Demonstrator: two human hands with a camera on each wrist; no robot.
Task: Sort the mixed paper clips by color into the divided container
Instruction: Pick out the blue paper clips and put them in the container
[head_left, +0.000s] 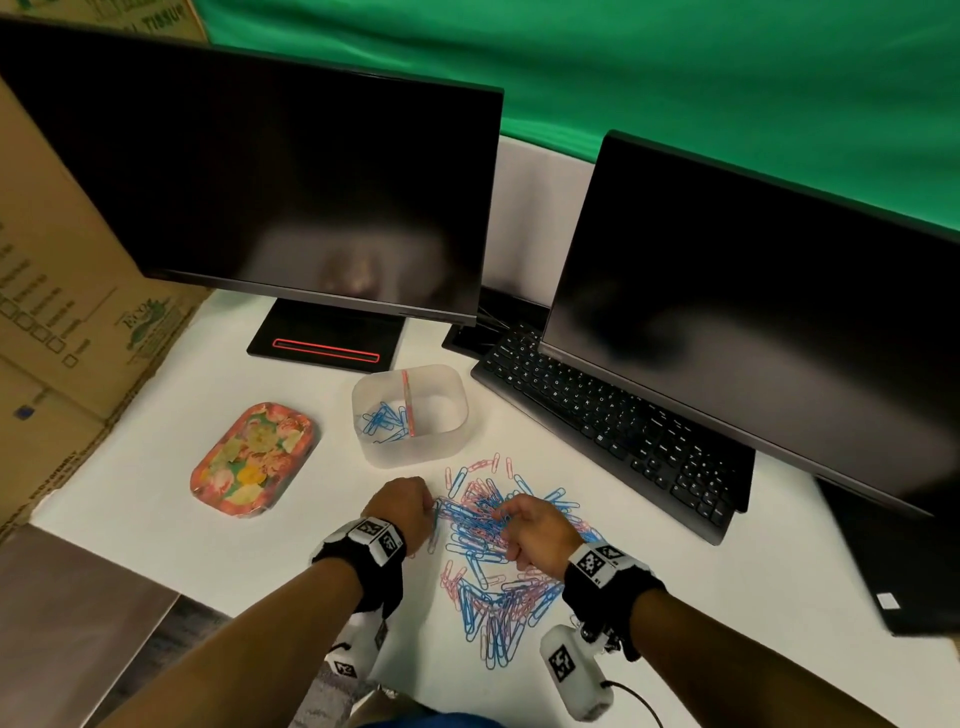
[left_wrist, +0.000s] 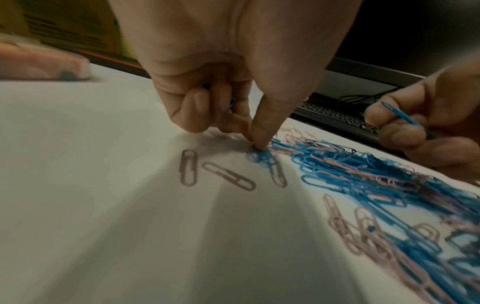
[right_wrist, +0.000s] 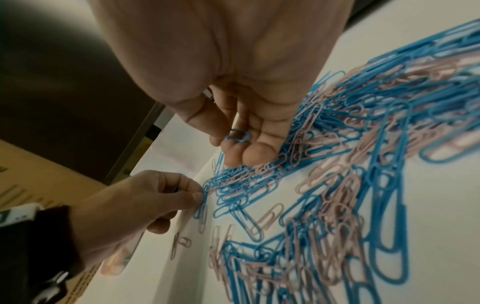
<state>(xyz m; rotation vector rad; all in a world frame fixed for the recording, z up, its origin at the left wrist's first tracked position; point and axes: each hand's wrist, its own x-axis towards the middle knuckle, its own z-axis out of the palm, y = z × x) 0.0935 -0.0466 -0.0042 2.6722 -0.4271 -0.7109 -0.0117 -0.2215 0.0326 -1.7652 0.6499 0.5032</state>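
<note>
A mixed pile of blue and pink paper clips (head_left: 493, 551) lies on the white table in front of me. Behind it stands a translucent container (head_left: 415, 453) with a pink divider (head_left: 409, 402); blue clips (head_left: 382, 418) lie in its left compartment, and I see no clips in the right one. My left hand (head_left: 428, 508) pinches a blue clip (left_wrist: 261, 154) at the pile's left edge, with more blue clips (left_wrist: 231, 102) tucked under its curled fingers. My right hand (head_left: 506, 519) hovers over the pile's middle, its curled fingers holding a blue clip (right_wrist: 237, 136).
A floral tray (head_left: 254, 460) sits left of the container. A black keyboard (head_left: 613, 421) and two dark monitors (head_left: 291, 197) stand behind and to the right. A cardboard box (head_left: 57, 312) borders the left side. A few pink clips (left_wrist: 188, 170) lie apart, left of the pile.
</note>
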